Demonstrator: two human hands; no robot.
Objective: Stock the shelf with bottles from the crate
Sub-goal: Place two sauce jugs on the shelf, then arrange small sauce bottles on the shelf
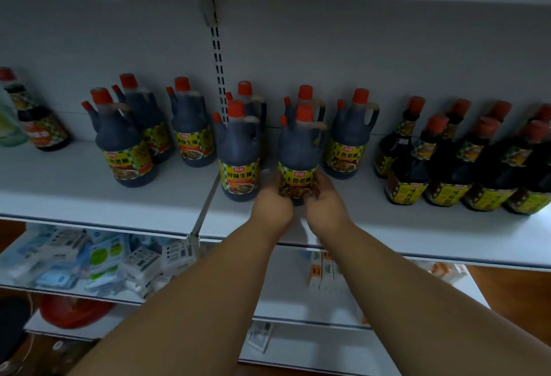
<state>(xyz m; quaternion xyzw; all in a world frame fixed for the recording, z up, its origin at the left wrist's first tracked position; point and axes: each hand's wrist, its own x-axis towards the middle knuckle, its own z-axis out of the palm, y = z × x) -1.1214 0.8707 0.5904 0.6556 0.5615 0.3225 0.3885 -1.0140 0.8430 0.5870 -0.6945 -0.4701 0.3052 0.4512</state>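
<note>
Full, likely heavy soy sauce jug [299, 149], rigid and slick; left hand [272, 205] and right hand [326, 204] clasping its base at 6 o'clock on shelf [417, 235].

Dim, even light; soft blur, edges bowed by wide lens.
</note>
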